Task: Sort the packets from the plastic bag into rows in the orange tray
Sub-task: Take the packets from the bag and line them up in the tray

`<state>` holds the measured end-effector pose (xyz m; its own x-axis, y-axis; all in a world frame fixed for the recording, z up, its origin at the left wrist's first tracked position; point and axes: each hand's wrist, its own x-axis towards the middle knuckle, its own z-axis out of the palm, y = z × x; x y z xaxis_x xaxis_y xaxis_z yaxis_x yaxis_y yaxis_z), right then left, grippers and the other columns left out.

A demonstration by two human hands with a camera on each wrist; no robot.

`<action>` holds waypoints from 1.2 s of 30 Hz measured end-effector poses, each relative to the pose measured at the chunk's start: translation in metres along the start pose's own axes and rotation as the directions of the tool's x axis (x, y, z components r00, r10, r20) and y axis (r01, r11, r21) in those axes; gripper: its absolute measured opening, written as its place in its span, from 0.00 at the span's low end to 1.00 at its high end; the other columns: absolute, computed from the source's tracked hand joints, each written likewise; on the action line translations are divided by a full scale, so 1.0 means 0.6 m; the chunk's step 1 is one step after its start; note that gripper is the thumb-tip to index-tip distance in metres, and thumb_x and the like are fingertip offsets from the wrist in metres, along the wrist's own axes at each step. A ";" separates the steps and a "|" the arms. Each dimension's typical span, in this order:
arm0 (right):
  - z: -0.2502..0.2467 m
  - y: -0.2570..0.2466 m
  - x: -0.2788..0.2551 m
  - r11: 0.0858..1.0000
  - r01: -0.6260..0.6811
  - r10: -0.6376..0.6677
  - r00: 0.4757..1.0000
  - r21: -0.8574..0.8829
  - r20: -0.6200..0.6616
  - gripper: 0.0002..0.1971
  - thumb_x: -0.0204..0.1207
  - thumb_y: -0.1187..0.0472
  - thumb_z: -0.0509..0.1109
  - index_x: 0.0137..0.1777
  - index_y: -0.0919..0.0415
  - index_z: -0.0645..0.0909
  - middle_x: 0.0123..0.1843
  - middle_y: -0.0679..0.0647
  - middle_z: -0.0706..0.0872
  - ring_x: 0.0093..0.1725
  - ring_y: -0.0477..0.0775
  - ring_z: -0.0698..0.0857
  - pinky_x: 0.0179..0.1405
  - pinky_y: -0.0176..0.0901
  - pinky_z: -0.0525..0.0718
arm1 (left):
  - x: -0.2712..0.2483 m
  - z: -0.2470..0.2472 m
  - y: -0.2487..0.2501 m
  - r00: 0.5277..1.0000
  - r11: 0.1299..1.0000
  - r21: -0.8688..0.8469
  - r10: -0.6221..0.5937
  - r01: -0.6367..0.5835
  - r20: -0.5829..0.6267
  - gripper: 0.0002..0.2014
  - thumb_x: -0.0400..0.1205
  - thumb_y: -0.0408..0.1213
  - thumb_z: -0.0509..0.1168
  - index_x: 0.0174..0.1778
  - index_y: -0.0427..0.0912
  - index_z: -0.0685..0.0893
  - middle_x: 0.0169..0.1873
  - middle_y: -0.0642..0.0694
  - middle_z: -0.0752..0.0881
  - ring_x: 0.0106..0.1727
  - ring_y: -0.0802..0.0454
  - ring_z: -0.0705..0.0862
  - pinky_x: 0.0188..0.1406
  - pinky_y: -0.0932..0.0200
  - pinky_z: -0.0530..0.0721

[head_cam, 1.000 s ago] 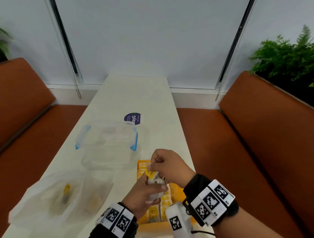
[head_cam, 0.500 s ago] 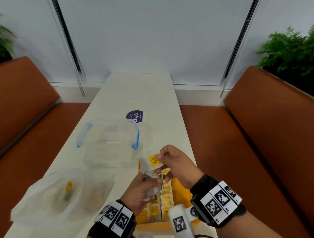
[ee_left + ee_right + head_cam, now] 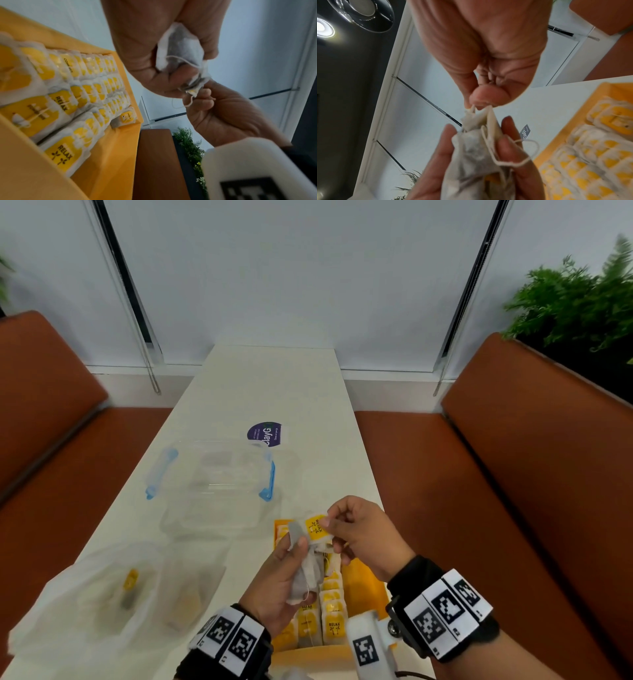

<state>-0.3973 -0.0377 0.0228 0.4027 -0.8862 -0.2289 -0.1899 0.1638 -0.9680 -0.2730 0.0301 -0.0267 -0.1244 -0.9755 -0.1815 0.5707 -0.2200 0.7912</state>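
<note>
We're mid-sort above the orange tray (image 3: 363, 580): left hand (image 3: 274, 580) clutching a bunch of packets (image 3: 306, 573), right hand (image 3: 363, 534) pinching one yellow-tagged packet (image 3: 317, 528) off it, next likely slotting it upright into a row.

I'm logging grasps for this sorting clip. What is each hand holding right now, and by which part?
The left hand grips a bunch of tea packets around their paper bodies. The right hand pinches the top edge of one packet, by its yellow tag.
</note>
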 end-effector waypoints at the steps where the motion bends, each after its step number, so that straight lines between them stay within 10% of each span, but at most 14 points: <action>1: 0.001 0.001 -0.001 1.000 -0.006 0.006 1.000 0.008 -0.008 0.07 0.76 0.69 0.71 0.44 0.62 0.75 0.26 0.53 0.76 0.17 0.44 0.75 0.13 0.35 0.73 | -0.001 -0.001 -0.001 0.999 1.000 0.014 -0.002 0.003 -0.037 0.19 0.74 0.50 0.68 0.52 0.40 0.80 0.29 0.43 0.86 0.21 0.54 0.79 0.12 0.67 0.69; 14: -0.008 -0.036 -0.003 0.974 -0.010 0.010 1.000 0.228 0.003 0.05 0.78 0.73 0.66 0.51 0.66 0.80 0.30 0.55 0.78 0.20 0.43 0.78 0.16 0.34 0.78 | 0.003 -0.026 -0.011 0.988 0.956 0.292 0.015 0.032 -0.156 0.16 0.72 0.42 0.69 0.50 0.36 0.79 0.26 0.45 0.81 0.20 0.53 0.76 0.15 0.66 0.67; 18: -0.063 -0.061 0.022 0.965 0.095 -0.119 0.989 -0.243 -0.089 0.03 0.74 0.72 0.72 0.42 0.65 0.83 0.30 0.52 0.81 0.22 0.41 0.78 0.19 0.33 0.78 | -0.001 -0.038 -0.005 0.980 0.976 0.205 -0.038 0.078 -0.195 0.06 0.79 0.36 0.64 0.49 0.39 0.79 0.29 0.46 0.84 0.20 0.55 0.77 0.11 0.68 0.65; 20: -0.093 -0.061 0.043 0.688 0.075 -0.162 0.985 -0.722 -0.052 0.02 0.74 0.66 0.73 0.44 0.61 0.86 0.34 0.46 0.82 0.32 0.43 0.81 0.33 0.36 0.79 | -0.002 -0.043 -0.006 0.978 0.985 0.150 -0.058 0.090 -0.203 0.07 0.76 0.38 0.64 0.48 0.40 0.79 0.30 0.45 0.84 0.22 0.54 0.77 0.12 0.68 0.66; 23: -0.107 -0.039 0.067 0.256 0.053 -0.034 0.998 -0.965 0.045 0.08 0.78 0.63 0.67 0.51 0.58 0.87 0.52 0.49 0.87 0.52 0.51 0.84 0.47 0.40 0.79 | -0.001 -0.046 -0.011 0.971 0.989 0.100 -0.084 0.109 -0.222 0.08 0.76 0.37 0.65 0.49 0.41 0.80 0.30 0.46 0.84 0.23 0.54 0.78 0.12 0.68 0.66; 28: -0.086 0.021 0.101 0.132 0.115 0.167 0.976 -0.984 0.137 0.09 0.78 0.65 0.67 0.52 0.60 0.88 0.57 0.53 0.88 0.56 0.54 0.85 0.52 0.44 0.82 | 0.005 -0.047 -0.012 0.966 0.989 0.075 -0.111 0.131 -0.233 0.08 0.79 0.36 0.63 0.52 0.39 0.80 0.32 0.42 0.82 0.22 0.54 0.77 0.12 0.68 0.67; 36: -0.050 0.069 0.134 -0.130 0.107 0.140 0.986 -0.986 0.089 0.12 0.77 0.73 0.59 0.51 0.67 0.84 0.54 0.60 0.87 0.52 0.61 0.87 0.43 0.47 0.81 | 0.006 -0.044 -0.009 0.970 0.985 0.096 -0.121 0.144 -0.213 0.11 0.77 0.38 0.64 0.52 0.39 0.81 0.30 0.46 0.82 0.23 0.54 0.78 0.12 0.67 0.68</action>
<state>-0.3998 -0.1152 -0.0324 0.4504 -0.8126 -0.3700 -0.8146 -0.5436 0.2024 -0.2551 0.0279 -0.0472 -0.0170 -0.9180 -0.3963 0.4666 -0.3578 0.8089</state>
